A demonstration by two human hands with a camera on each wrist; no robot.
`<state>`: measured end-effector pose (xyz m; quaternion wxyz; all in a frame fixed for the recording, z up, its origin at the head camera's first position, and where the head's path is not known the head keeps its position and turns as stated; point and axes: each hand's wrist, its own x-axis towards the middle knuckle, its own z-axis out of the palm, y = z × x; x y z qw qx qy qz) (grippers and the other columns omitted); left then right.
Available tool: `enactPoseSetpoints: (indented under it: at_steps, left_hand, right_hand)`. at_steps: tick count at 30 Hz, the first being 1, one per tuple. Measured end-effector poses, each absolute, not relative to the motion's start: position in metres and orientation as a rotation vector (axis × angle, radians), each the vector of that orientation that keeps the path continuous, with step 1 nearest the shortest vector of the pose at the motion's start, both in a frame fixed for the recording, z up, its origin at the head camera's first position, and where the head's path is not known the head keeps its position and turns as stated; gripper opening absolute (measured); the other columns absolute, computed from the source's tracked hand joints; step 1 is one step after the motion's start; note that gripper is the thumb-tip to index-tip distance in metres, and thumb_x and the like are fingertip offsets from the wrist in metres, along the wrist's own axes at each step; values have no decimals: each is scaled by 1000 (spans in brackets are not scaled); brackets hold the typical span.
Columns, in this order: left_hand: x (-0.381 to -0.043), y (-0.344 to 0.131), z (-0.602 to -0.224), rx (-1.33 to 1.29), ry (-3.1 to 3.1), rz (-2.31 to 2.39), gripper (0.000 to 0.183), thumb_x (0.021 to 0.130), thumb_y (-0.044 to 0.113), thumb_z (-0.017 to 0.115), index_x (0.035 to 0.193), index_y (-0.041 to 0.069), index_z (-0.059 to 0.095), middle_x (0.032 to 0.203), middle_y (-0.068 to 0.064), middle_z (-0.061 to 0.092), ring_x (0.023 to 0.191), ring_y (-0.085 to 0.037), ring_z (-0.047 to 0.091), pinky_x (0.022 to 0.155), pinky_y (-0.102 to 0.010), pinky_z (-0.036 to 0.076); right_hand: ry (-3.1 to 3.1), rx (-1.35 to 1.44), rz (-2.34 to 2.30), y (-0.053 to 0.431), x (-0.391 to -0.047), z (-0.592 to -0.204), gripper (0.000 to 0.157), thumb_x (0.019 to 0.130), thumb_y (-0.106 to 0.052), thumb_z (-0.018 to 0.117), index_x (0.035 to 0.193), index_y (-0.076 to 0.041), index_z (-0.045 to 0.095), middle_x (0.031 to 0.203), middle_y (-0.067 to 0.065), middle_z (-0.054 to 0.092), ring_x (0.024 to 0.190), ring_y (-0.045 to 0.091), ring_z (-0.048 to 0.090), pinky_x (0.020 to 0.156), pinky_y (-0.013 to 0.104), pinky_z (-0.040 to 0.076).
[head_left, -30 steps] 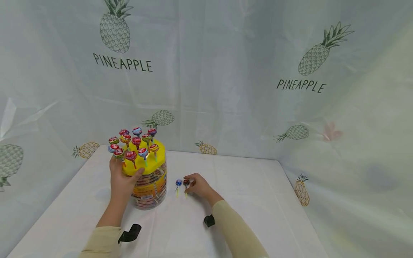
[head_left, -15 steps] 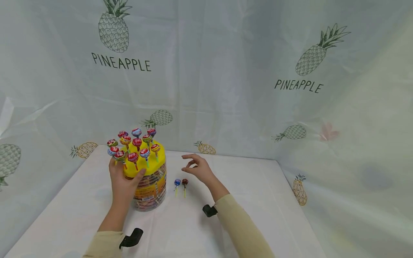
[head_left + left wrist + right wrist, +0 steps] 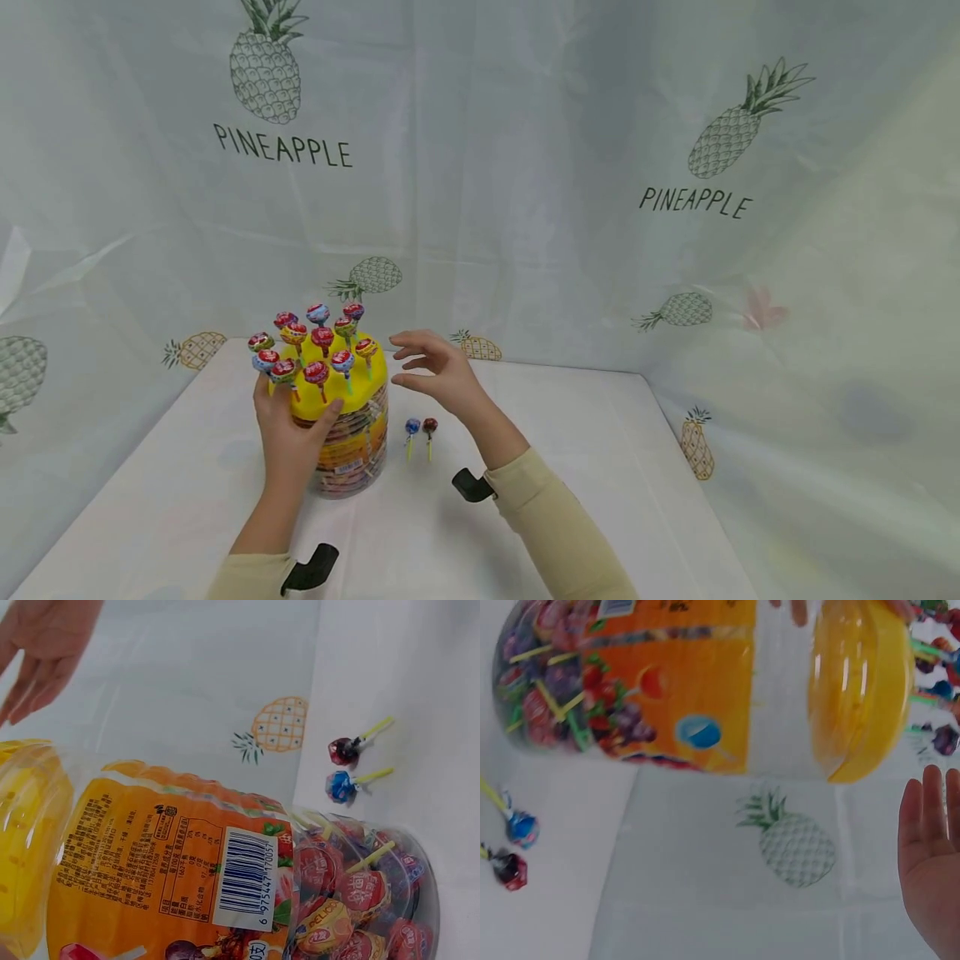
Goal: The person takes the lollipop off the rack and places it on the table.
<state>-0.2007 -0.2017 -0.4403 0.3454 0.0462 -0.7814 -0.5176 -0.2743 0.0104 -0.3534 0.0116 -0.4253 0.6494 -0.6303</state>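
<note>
Pineapple-print backdrop (image 3: 525, 208), table (image 3: 585, 467), two lollipops (image 3: 341, 787) beside jar (image 3: 349, 458)

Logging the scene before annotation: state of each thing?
Clear cylindrical plastic jar: closed, loose lollipops inside
Yellow plastic lid: on jar, wrapped lollipops standing in it
Round blue lollipop: lying on white table
Round dark-red lollipop: lying beside it
Left hand: gripping jar at the lid
Right hand: raised beside lid, holding nothing

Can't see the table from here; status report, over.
Left hand gripping jar by lid. Right hand empty, beside lid. Blue lollipop, dark lollipop on table. Nothing seen blocking.
</note>
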Motion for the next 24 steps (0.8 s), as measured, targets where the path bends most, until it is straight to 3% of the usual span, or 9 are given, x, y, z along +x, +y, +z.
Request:
enactPoseSetpoints:
  at_steps: [3, 12, 18, 24]
  left_hand:
    - [-199, -201, -440, 114, -2033, -1334, 78, 87, 27, 74, 152, 14, 32, 158, -3, 7, 143, -28, 15, 109, -60, 30]
    - [-197, -201, -439, 84, -2027, -1342, 76, 87, 24, 73, 152, 14, 33, 159, -1, 7, 143, -26, 13, 110, -60, 29]
    - [-197, -201, -441, 87, -2030, -1345, 77, 88, 25, 73, 152, 16, 32, 159, 0, 6, 143, -25, 13, 110, -60, 29]
    - [-197, -204, -440, 97, -2070, -1306, 79, 88, 28, 73, 153, 16, 31, 159, 0, 6, 142, -27, 17, 107, -60, 33]
  right_hand:
    - [1985, -1414, -1967, 4, -269, -348, 40, 82, 17, 67, 120, 14, 57, 131, 24, 51, 112, 43, 54, 95, 59, 46]
    - [2019, -1455, -1847, -13, -280, -362, 29, 84, 9, 69, 113, 8, 65, 139, 16, 47, 122, 14, 48, 101, 49, 46]
    - [2054, -1436, -1840, -17, -279, -362, 29, 84, 4, 72, 113, 5, 68, 136, 7, 50, 119, 12, 52, 100, 37, 48]
    - [2079, -1415, -1836, -18, -277, -357, 28, 85, 7, 70, 113, 6, 67, 135, 11, 51, 110, 12, 57, 97, 37, 50]
